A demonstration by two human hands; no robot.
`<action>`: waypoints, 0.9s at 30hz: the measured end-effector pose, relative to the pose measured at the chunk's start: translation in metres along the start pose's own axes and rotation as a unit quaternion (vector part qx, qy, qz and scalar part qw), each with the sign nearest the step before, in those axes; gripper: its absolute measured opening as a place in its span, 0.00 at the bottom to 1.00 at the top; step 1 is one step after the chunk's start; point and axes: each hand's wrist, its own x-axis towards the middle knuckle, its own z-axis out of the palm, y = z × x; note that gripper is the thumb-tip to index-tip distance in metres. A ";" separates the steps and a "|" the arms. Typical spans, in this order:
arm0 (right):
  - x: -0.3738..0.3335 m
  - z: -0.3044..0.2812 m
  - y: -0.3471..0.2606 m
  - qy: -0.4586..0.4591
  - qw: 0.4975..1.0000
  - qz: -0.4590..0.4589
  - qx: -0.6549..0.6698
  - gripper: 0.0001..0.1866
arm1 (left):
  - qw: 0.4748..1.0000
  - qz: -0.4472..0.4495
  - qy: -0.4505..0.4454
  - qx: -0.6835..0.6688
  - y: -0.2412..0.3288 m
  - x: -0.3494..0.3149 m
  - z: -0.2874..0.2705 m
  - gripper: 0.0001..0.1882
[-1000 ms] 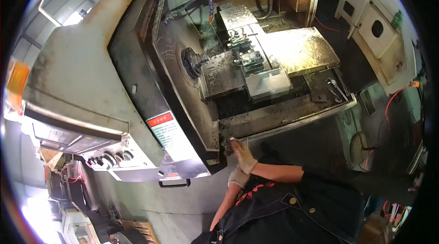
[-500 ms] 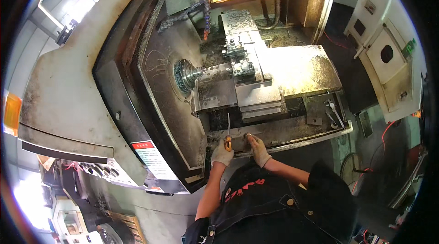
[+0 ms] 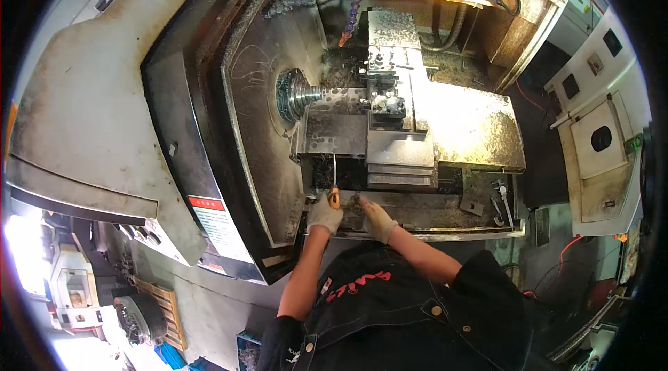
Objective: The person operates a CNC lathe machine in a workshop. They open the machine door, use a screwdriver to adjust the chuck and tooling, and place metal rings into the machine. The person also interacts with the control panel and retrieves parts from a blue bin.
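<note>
Gloved in off-white, my left hand (image 3: 325, 214) grips the orange handle of a screwdriver (image 3: 335, 175), its thin metal shaft pointing away from me over the dark gap at the front of the lathe bed. Just to its right is my right hand (image 3: 378, 220), also gloved, with fingers pinched together above the front ledge (image 3: 417, 215). A dark spot shows at those fingertips; whether it is a small part or dirt on the glove I cannot make out. Beyond both hands are the lathe's chuck (image 3: 296, 95) on the left and its tool post (image 3: 387, 105) in the middle.
A caliper (image 3: 506, 204) lies at the right end of the ledge beside a small metal plate (image 3: 472, 205). The open machine door (image 3: 202, 127) stands close on my left. An orange-tipped coolant hose (image 3: 346, 36) hangs above the chuck. Another machine (image 3: 591, 141) stands at right.
My view has shifted, so the lathe sits differently in the picture. Both hands have moved slightly farther over the ledge, the screwdriver staying in my left hand and my right fingers still pinched.
</note>
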 end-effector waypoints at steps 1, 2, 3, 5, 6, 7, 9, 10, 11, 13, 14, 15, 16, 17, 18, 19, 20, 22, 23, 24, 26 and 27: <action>0.015 0.002 -0.015 -0.032 0.995 0.053 0.075 0.23 | 1.000 -0.003 -0.004 0.000 -0.009 -0.003 0.001 0.23; 0.030 0.004 -0.031 -0.056 0.982 0.111 0.145 0.23 | 1.000 -0.007 -0.007 0.000 -0.020 -0.005 0.000 0.23; 0.043 0.008 -0.046 -0.043 0.954 0.192 0.227 0.24 | 1.000 -0.010 -0.013 0.000 -0.029 -0.007 0.000 0.24; 0.073 0.011 -0.046 -0.026 0.922 0.235 0.307 0.24 | 0.999 -0.043 -0.010 -0.022 -0.037 -0.014 -0.007 0.24; 0.093 0.008 -0.026 -0.018 0.930 0.197 0.311 0.24 | 0.999 -0.044 -0.010 -0.021 -0.034 -0.021 -0.016 0.25; 0.113 0.005 -0.010 -0.013 0.936 0.161 0.313 0.24 | 0.999 -0.047 -0.008 -0.022 -0.035 -0.026 -0.020 0.25; 0.152 0.004 -0.004 0.046 0.914 0.181 0.359 0.24 | 0.997 -0.078 0.016 -0.022 -0.052 -0.028 -0.011 0.26; 0.173 0.000 -0.001 0.079 0.901 0.188 0.384 0.24 | 0.997 -0.079 0.008 -0.024 -0.053 -0.032 -0.013 0.27; 0.204 -0.021 0.016 0.120 0.914 0.157 0.355 0.22 | 0.997 -0.070 -0.003 -0.021 -0.048 -0.035 -0.016 0.27; 0.247 -0.033 0.008 0.227 0.930 0.088 0.275 0.22 | 0.999 -0.008 0.033 -0.031 -0.047 -0.039 -0.016 0.28; 0.256 -0.010 -0.028 0.282 0.931 0.052 0.224 0.22 | 0.997 0.005 0.061 -0.040 -0.052 -0.044 -0.019 0.28; 0.257 0.004 -0.061 0.262 0.935 0.053 0.233 0.27 | 0.997 -0.009 0.063 -0.040 -0.052 -0.045 -0.023 0.28; 0.260 0.008 -0.085 0.249 0.936 0.049 0.244 0.33 | 0.997 -0.016 0.062 -0.037 -0.046 -0.044 -0.028 0.28; 0.280 -0.006 -0.084 0.273 0.942 0.042 0.189 0.30 | 0.998 -0.009 0.051 -0.027 -0.033 -0.041 -0.035 0.28; 0.307 -0.029 -0.076 0.301 0.944 0.035 0.134 0.27 | 0.999 0.002 0.034 -0.017 -0.014 -0.041 -0.044 0.27; 0.324 -0.041 -0.069 0.319 0.944 0.033 0.078 0.24 | 1.000 0.005 0.021 -0.010 0.003 -0.041 -0.054 0.27; 0.327 -0.028 -0.072 0.297 0.954 0.025 0.029 0.24 | 1.000 -0.010 0.017 -0.011 0.006 -0.041 -0.061 0.26; 0.324 -0.005 -0.089 0.253 0.965 0.002 -0.069 0.24 | 0.999 -0.015 0.036 -0.031 -0.007 -0.028 -0.060 0.25; 0.331 -0.002 -0.077 0.242 0.970 -0.015 -0.011 0.25 | 0.998 -0.013 0.044 -0.039 -0.011 -0.021 -0.059 0.25; 0.341 -0.025 -0.055 0.248 0.967 -0.038 0.045 0.26 | 0.998 0.002 0.047 -0.044 0.002 -0.017 -0.064 0.24; 0.346 -0.030 -0.034 0.210 0.968 -0.079 0.112 0.23 | 0.996 -0.006 0.068 -0.066 0.014 -0.015 -0.077 0.23; 0.352 -0.054 -0.019 0.179 0.966 -0.072 0.171 0.17 | 0.994 0.019 0.067 -0.085 0.023 -0.005 -0.079 0.22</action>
